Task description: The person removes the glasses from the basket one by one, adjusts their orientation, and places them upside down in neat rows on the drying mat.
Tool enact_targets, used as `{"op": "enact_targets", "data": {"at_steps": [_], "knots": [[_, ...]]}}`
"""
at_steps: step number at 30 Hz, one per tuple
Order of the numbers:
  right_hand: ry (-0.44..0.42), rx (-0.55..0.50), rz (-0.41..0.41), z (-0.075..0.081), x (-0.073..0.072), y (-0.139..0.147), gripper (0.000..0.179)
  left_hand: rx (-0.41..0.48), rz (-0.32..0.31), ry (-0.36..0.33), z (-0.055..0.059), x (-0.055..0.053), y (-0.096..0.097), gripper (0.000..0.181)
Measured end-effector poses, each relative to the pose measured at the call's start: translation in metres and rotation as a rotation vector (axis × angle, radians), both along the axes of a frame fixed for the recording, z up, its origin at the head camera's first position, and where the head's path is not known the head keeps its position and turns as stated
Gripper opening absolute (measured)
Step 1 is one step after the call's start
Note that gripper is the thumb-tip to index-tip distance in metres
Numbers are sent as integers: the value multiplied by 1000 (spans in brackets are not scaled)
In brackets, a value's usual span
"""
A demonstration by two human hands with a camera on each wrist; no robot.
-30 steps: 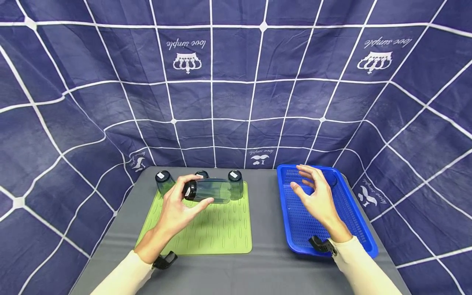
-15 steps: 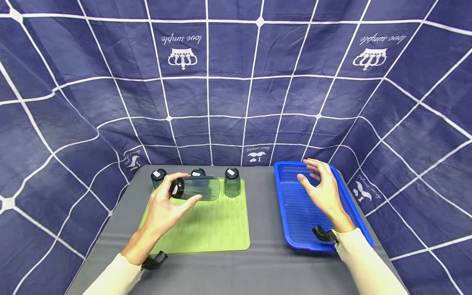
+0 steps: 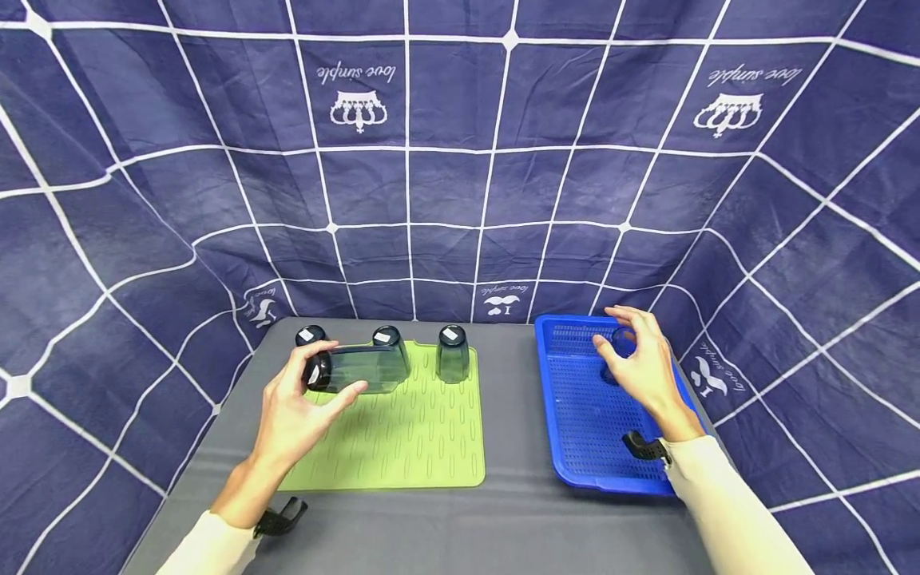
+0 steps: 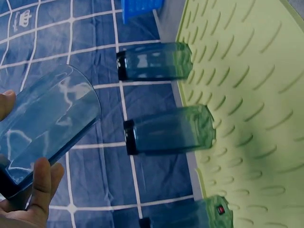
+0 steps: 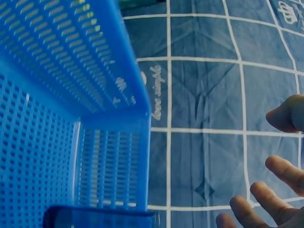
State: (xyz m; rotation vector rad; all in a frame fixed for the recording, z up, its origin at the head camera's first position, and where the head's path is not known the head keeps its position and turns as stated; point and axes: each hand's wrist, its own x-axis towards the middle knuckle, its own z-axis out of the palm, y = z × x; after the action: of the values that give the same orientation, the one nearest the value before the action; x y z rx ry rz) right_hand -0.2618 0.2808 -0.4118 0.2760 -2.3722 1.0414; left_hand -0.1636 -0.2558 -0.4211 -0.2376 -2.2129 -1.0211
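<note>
My left hand (image 3: 291,407) grips a dark-tinted drinking glass (image 3: 362,369) lying sideways in the air, its thick base toward the palm and its open rim pointing right. In the left wrist view this glass (image 4: 52,118) is clear of the three others. Those stand upside down along the back of the green mat (image 3: 402,447): a left glass (image 3: 311,335), a middle glass (image 3: 394,347) and a right glass (image 3: 453,355). Over the blue basket (image 3: 557,431), my right hand (image 3: 647,375) has its fingers spread and curved, holding nothing. Another glass (image 3: 624,343) shows behind those fingers, inside the basket.
The mat lies on a grey table (image 3: 510,447), with the basket to its right. Dark blue cloth (image 3: 460,184) with white lines surrounds the table at the back and sides. The basket's raised wall (image 5: 114,161) stands beside my right hand.
My left hand has moved left with the sideways glass, which now overlaps the middle glass in the head view. My right hand has shifted slightly right over the basket, fingers still spread.
</note>
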Motion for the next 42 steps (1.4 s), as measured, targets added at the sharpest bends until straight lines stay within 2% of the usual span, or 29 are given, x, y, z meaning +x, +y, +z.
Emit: {"op": "enact_targets", "data": {"at_steps": [4, 12, 22, 32, 39, 42], "knots": [[-9, 34, -13, -4, -6, 6, 53, -8, 36, 2, -2, 0, -10, 80], [-28, 108, -14, -2, -20, 25, 58, -31, 76, 18, -9, -7, -26, 79], [-85, 158, -7, -10, -29, 44, 63, -23, 116, -19, -22, -10, -37, 81], [-149, 209, 4, -16, -36, 54, 70, -48, 193, -89, -33, -8, -45, 86], [-207, 247, -4, -18, -47, 63, 76, -62, 207, -92, -43, -11, -50, 85], [-232, 259, -1, -24, -47, 65, 79, -86, 203, -97, -46, -10, -54, 86]]}}
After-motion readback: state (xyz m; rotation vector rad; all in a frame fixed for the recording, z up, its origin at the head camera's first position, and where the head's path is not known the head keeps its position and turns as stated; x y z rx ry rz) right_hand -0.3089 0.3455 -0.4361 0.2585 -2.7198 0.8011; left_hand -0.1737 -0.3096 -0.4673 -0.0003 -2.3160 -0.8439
